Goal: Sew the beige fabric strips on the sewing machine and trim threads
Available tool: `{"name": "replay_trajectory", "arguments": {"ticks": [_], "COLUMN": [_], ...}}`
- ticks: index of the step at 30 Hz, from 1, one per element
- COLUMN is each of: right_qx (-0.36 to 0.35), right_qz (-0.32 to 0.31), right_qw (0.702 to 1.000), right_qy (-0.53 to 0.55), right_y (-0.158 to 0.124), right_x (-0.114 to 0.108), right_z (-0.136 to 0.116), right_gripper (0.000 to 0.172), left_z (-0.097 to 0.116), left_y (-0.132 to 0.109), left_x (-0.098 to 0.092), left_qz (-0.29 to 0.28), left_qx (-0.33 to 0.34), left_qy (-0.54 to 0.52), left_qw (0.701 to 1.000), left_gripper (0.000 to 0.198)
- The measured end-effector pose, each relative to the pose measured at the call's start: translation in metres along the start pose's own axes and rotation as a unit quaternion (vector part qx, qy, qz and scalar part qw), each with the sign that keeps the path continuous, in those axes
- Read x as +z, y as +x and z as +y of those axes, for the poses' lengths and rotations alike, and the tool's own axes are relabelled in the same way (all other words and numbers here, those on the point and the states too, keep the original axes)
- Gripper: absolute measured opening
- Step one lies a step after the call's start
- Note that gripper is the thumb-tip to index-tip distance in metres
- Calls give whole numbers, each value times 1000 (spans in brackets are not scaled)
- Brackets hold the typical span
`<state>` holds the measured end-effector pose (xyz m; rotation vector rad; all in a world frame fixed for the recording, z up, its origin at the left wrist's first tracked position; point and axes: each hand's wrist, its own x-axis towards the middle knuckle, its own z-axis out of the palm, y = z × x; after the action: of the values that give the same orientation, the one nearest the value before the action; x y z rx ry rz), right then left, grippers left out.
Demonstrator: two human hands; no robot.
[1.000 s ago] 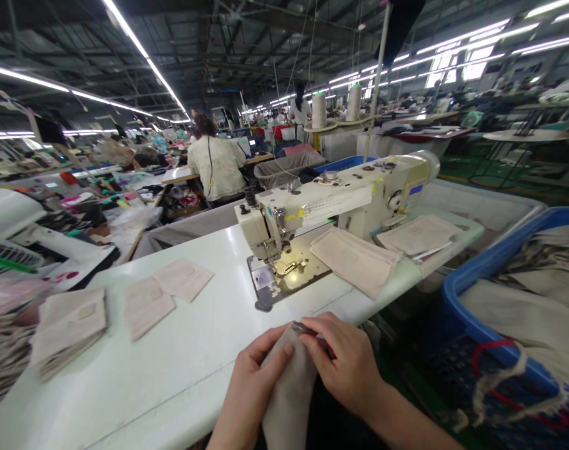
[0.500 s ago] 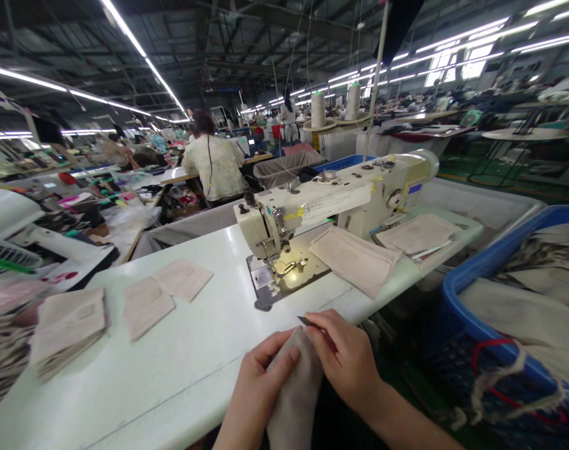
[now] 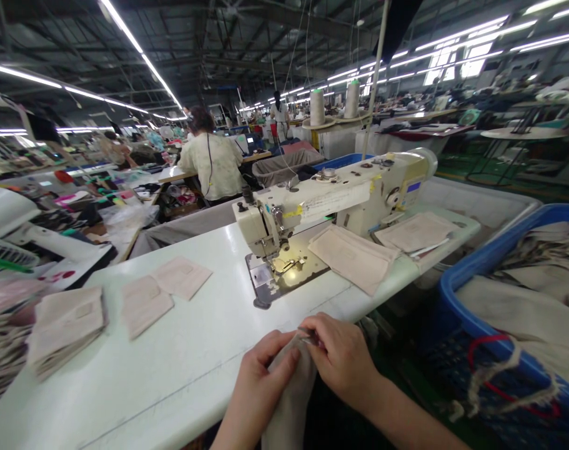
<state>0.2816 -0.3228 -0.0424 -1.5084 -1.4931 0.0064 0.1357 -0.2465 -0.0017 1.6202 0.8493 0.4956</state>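
Note:
My left hand (image 3: 256, 381) grips the top of a beige fabric piece (image 3: 288, 406) at the table's front edge, thumb pressed on the cloth. My right hand (image 3: 343, 359) pinches a small dark metal tool (image 3: 308, 334), likely thread snips, at the fabric's upper edge. The two hands touch over the cloth. Behind them stands a cream sewing machine (image 3: 331, 200) on the white table (image 3: 172, 350). A stack of beige pieces (image 3: 354, 256) lies right of the needle.
Two loose beige pieces (image 3: 165, 290) and a pile (image 3: 64, 328) lie at the table's left. A blue basket (image 3: 513, 312) with fabric stands at my right. A person in a pale shirt (image 3: 213, 165) sits with their back to me at the station ahead.
The tool tip in my right hand has drawn back down onto the fabric's edge. Both hands stay together over the cloth, almost in the same place.

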Motion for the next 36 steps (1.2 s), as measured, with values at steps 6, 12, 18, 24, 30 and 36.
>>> {"name": "replay_trajectory", "arguments": {"ticks": [6, 12, 18, 24, 30, 36], "right_qx": [205, 233, 53, -35, 152, 160], "right_qz": [87, 63, -5, -34, 77, -30], "right_qw": [959, 960, 997, 996, 983, 983], "right_qy": [172, 138, 61, -80, 73, 89], "right_y": [11, 13, 6, 5, 13, 12], "right_x": [-10, -15, -11, -5, -7, -20], "right_z": [-3, 2, -5, -4, -2, -3], "right_gripper": [25, 37, 14, 7, 10, 26], "left_z": [-6, -11, -3, -3, -3, -5], "left_y": [-5, -5, -4, 1, -5, -8], "left_x": [-3, -4, -2, -1, -4, -6], "left_qz": [-7, 9, 0, 14, -12, 5], "left_qx": [-127, -178, -81, 61, -73, -184], "left_qy": [-158, -232, -130, 73, -87, -288], "left_qw": [979, 956, 988, 995, 993, 940], "left_gripper": [39, 49, 33, 24, 35, 49]}}
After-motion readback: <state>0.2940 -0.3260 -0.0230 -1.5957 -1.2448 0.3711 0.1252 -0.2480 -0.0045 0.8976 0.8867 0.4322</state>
